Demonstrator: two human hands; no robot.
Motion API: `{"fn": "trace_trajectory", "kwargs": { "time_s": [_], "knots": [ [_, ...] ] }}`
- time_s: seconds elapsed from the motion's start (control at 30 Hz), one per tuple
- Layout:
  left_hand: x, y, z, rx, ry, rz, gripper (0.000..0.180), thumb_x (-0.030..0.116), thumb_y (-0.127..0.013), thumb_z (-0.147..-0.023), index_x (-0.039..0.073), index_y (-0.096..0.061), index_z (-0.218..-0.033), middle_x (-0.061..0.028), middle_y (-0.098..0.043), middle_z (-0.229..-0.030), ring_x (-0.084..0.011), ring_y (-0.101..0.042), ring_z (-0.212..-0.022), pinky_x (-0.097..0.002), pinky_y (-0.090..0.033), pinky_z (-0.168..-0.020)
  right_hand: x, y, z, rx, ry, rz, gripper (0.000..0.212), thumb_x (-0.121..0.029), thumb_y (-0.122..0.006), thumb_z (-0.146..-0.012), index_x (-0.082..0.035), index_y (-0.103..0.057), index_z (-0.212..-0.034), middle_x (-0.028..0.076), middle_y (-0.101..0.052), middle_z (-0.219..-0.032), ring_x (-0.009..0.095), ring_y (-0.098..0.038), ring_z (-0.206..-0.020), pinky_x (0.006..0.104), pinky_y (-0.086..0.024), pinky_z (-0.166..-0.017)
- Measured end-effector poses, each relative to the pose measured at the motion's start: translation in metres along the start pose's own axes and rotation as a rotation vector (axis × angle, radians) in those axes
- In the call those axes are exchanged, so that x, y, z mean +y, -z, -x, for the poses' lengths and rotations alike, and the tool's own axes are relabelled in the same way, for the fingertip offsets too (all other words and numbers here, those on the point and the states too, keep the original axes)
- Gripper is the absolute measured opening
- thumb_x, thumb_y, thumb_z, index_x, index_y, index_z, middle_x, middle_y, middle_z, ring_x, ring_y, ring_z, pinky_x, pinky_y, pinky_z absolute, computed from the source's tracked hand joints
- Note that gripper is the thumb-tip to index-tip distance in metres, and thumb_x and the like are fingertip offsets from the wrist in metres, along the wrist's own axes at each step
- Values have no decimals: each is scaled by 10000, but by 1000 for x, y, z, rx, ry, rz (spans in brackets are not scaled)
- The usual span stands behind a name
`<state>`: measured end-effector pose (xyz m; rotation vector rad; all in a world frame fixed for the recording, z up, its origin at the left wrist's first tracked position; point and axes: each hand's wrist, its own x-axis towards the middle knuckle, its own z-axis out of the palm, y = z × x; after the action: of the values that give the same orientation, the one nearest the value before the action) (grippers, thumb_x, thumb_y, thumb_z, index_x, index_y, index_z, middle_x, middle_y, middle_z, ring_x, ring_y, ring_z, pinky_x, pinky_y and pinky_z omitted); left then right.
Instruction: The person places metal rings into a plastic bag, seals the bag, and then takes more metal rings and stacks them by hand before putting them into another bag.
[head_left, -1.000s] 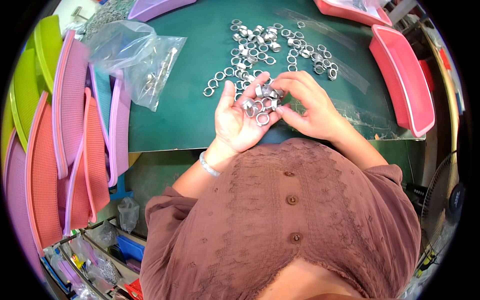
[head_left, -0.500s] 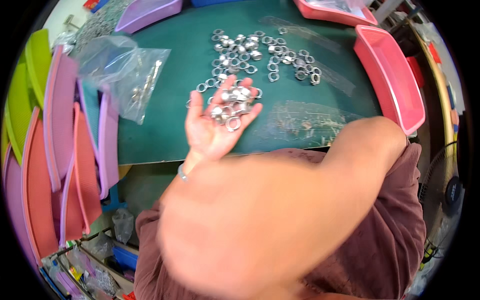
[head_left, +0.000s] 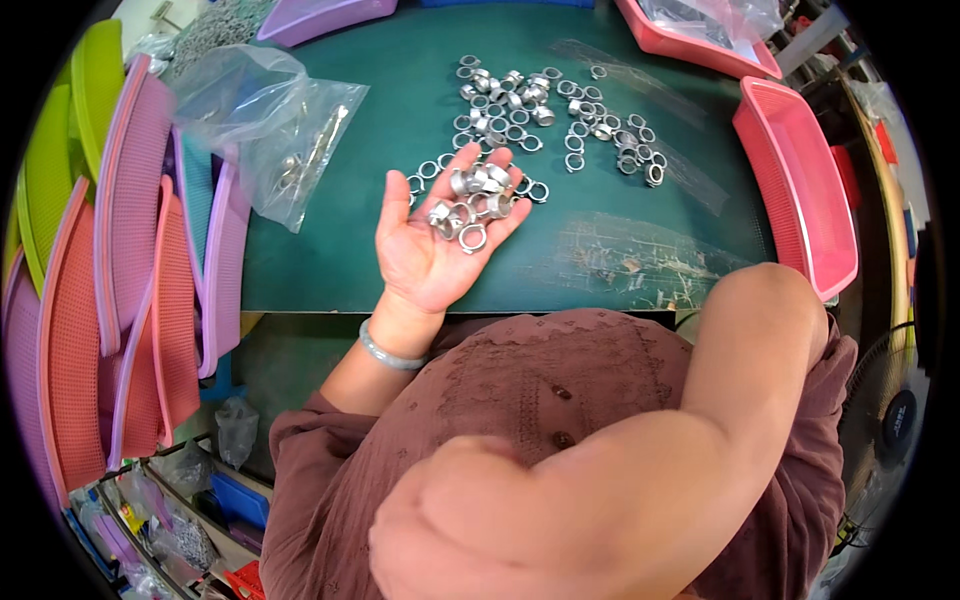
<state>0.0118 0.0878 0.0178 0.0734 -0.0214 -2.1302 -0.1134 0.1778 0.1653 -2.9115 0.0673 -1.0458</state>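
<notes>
My left hand (head_left: 422, 258) is palm up over the near part of the green table, fingers spread, bearing a small heap of silver metal rings (head_left: 472, 238). These are thick bands, some with a small lug on the side. Beyond the fingertips more loose metal rings (head_left: 497, 112) lie in a cluster, with another group of rings (head_left: 605, 127) to its right. My right hand (head_left: 430, 525) is close to the camera in front of my chest, at the lower edge. Its back and wrist show, but the fingers are hidden, so its grip cannot be made out.
A clear plastic bag (head_left: 275, 140) with some metal pieces lies at the table's left. Nested purple, red and green baskets (head_left: 130, 210) stand farther left. A pink basket (head_left: 800, 190) sits on the right edge, and another (head_left: 690, 45) holding plastic bags is behind it.
My right forearm has swung down and back toward my chest, uncovering my left wrist and its bracelet. The left hand stays palm up with the rings; the view has shifted slightly.
</notes>
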Motion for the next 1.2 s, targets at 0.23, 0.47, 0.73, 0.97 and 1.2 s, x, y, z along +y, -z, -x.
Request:
{"fn": "trace_trajectory", "kwargs": {
  "time_s": [0.23, 0.47, 0.73, 0.97, 1.2],
  "knots": [
    [3, 0, 2, -4, -2, -2, 708, 530, -400, -909, 0, -334, -1373, -219, -272, -1444, -396, -256, -1325, -553, -160, -1111, 18, 19, 12, 25, -42, -84, 234, -165, -643, -644, -11, -603, -816, 69, -546, -726, 172, -487, -536, 274, -366, -477],
    [6, 0, 8, 33, -16, -19, 708, 583, -388, -899, 27, -413, -1336, -212, -363, -1398, -370, -351, -1283, -542, -231, -1087, 60, 15, 47, -33, -260, 37, 248, -135, -676, -639, -39, -594, -853, 57, -569, -750, 203, -545, -610, 313, -426, -511],
    [12, 11, 15, 16, -24, -23, 728, 566, -395, -902, 10, -352, -1370, -214, -309, -1427, -373, -253, -1340, -535, -194, -1106, 102, -21, 107, 104, -616, 111, 179, -39, -673, -731, -44, -609, -898, 81, -592, -726, 260, -592, -657, 347, -469, -575],
    [13, 11, 15, 13, -26, 11, 726, 556, -410, -898, 9, -354, -1371, -223, -315, -1422, -377, -263, -1336, -542, -202, -1101, 121, -50, 148, 223, -767, 88, 185, -3, -648, -762, -39, -622, -942, 100, -607, -744, 253, -592, -643, 324, -464, -562],
    [9, 11, 8, 30, -8, 19, 736, 550, -423, -893, 4, -339, -1379, -223, -304, -1431, -381, -275, -1329, -548, -192, -1101, 127, -57, 171, 342, -1060, -228, 177, -14, -600, -840, -12, -614, -1016, 44, -649, -831, 86, -607, -737, 219, -471, -632]
  ]
}}
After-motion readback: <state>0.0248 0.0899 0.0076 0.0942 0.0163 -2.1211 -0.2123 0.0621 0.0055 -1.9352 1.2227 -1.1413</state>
